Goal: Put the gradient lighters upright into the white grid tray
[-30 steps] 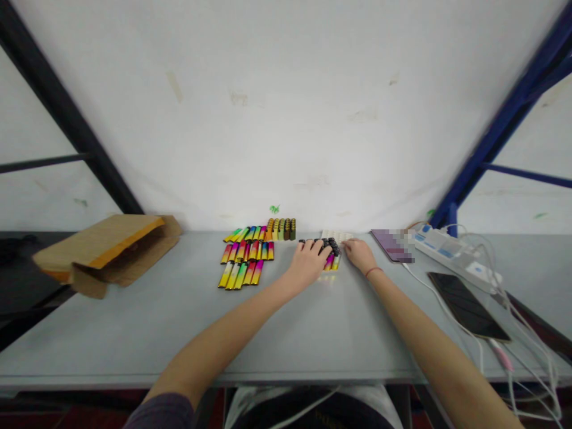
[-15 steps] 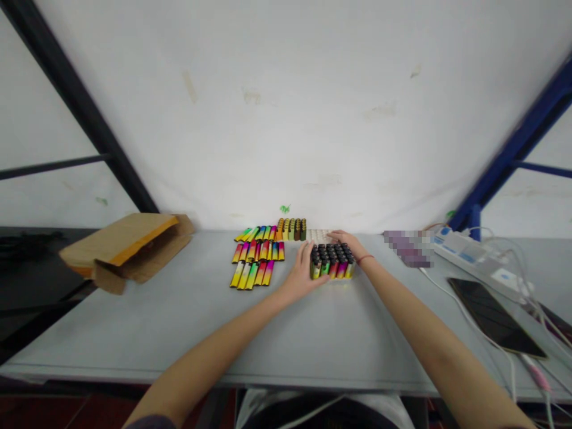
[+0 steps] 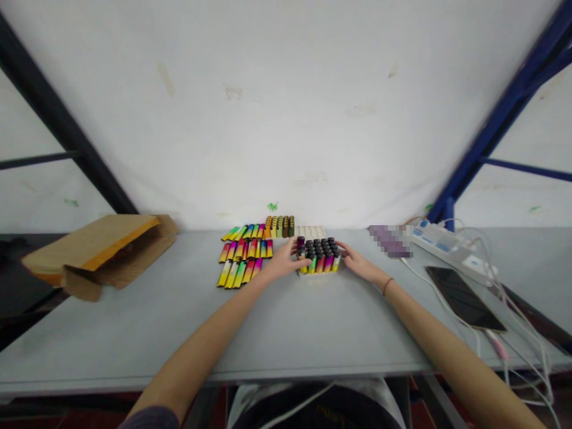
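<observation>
A white tray of lighters (image 3: 319,257) stands on the table between my hands. Its lighters are upright in rows, with black tops and bright multicoloured bodies; at the left back corner one top sits higher than the others. My left hand (image 3: 285,261) is closed around the left side, thumb across the front. Against the right side, my right hand (image 3: 360,265) presses with bent fingers, partly hidden behind the lighters. Right behind is a white tray (image 3: 311,232) with holes. Beside it, a block of upright gold-topped pieces (image 3: 280,227) stands against the wall.
Rows of multicoloured lighter bodies (image 3: 241,250) lie flat to the left. An opened cardboard box (image 3: 98,250) is farther left. On the right are a dark phone (image 3: 465,298), a partly blurred purple item (image 3: 389,241), a power strip (image 3: 453,247) and loose white cables.
My right hand has come from the white tray at the back to the right side of the lighters. One lighter top now stands higher. The view has shifted to the right.
</observation>
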Demonstrator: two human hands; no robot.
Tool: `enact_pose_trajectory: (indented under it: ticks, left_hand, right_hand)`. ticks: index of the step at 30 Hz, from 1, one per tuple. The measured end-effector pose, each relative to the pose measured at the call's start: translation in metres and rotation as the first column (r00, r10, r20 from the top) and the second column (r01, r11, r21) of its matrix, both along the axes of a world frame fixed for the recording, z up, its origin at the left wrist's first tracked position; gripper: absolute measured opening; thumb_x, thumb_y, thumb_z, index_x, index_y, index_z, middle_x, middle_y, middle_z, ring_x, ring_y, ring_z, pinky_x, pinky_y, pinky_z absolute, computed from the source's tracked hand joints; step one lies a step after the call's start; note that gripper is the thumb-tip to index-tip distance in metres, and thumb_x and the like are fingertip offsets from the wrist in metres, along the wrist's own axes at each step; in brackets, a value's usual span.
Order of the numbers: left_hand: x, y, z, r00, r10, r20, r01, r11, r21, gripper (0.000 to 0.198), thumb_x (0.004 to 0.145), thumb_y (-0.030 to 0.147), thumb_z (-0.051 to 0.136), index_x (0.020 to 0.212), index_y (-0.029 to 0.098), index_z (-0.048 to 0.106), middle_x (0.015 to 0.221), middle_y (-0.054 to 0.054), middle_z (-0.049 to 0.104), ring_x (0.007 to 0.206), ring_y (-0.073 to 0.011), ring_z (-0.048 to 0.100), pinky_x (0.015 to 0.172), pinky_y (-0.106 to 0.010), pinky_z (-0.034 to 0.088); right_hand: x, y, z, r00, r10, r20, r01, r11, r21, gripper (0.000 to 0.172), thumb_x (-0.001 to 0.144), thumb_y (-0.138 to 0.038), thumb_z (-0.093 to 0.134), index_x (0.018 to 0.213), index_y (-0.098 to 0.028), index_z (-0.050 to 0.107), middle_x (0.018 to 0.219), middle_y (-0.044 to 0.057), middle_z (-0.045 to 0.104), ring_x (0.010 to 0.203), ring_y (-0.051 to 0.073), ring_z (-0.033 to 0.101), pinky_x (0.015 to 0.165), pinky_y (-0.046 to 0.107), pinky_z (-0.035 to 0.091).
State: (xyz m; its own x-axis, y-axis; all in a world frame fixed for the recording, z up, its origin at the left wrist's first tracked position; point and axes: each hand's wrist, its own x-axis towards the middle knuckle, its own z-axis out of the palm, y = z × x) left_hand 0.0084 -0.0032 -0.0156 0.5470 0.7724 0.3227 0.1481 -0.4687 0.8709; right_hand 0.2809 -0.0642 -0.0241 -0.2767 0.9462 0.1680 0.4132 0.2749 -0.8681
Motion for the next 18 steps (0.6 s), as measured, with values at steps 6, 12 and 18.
enact_pose_trajectory:
  ticks: [6, 12, 18]
  left_hand:
    - [-0.007, 0.002, -0.006, 0.993, 0.03, -0.115, -0.032, 0.999, -0.019, 0.068, 0.072, 0.031, 0.071, 0.13, 0.018, 0.039, 0.117, -0.008, 0.059, 0.106, -0.0216, 0.061, 0.097, -0.041, 0.05]
    - [-0.005, 0.003, -0.008, 0.983, 0.024, -0.18, -0.007, 0.996, 0.094, 0.064, 0.072, 0.027, 0.066, 0.129, 0.011, 0.043, 0.127, -0.014, 0.057, 0.119, -0.0272, 0.054, 0.107, -0.044, 0.041]
    - [-0.002, 0.001, -0.008, 0.976, 0.193, -0.101, -0.179, 0.976, 0.127, 0.052, 0.084, 0.036, 0.056, 0.13, 0.014, 0.042, 0.127, -0.013, 0.059, 0.12, -0.0257, 0.055, 0.106, -0.042, 0.042]
  right_hand:
    - [-0.02, -0.006, 0.007, 0.984, -0.026, 0.175, -0.003, 0.987, 0.162, 0.103, 0.063, -0.056, 0.081, 0.147, -0.017, 0.035, 0.141, 0.015, 0.054, 0.13, 0.032, 0.05, 0.112, 0.049, 0.037]
    - [-0.025, -0.006, 0.002, 0.962, -0.105, 0.251, 0.046, 0.972, 0.232, 0.076, 0.069, -0.055, 0.076, 0.131, -0.017, 0.052, 0.12, 0.012, 0.068, 0.107, 0.029, 0.064, 0.097, 0.042, 0.05]
    - [-0.026, -0.009, 0.001, 0.946, -0.18, 0.27, 0.115, 0.964, 0.24, 0.076, 0.066, -0.055, 0.079, 0.127, -0.017, 0.055, 0.117, 0.012, 0.069, 0.104, 0.029, 0.064, 0.093, 0.041, 0.051]
